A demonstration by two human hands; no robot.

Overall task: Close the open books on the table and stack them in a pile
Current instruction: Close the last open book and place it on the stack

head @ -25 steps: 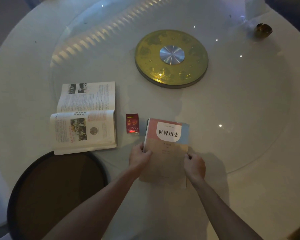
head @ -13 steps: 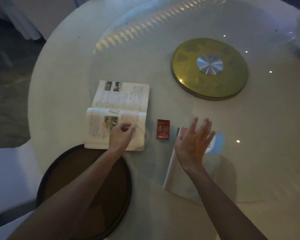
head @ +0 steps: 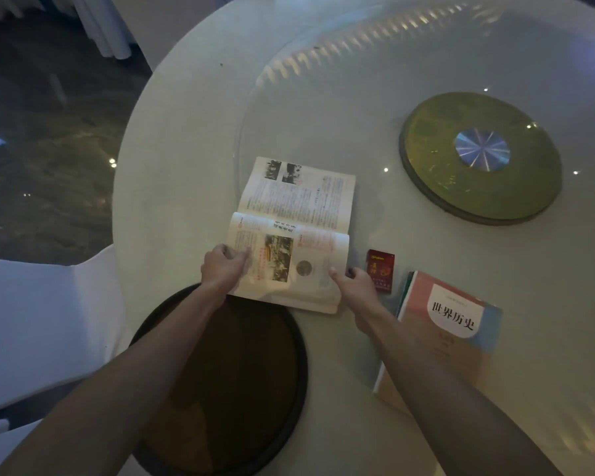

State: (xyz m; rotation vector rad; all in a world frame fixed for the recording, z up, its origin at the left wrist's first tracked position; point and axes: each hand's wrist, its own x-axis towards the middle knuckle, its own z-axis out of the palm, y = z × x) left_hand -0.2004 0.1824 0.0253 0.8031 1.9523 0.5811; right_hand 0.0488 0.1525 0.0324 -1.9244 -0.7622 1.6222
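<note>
An open book with printed pages and pictures lies on the round white table, its near half overhanging the table edge. My left hand grips the near left corner of its lower page block. My right hand holds the near right edge of the same block, thumb on the page. A closed book with a pink, white and blue cover lies flat to the right, partly under my right forearm.
A small red packet lies between the two books. A gold disc with a silver hub sits under the glass turntable at the back right. A dark round stool seat is below the table edge. White chair cover at left.
Both hands left the closed book. My left hand reached the open book first, then my right hand came across from above the closed book and took its right edge. The view shifted left.
</note>
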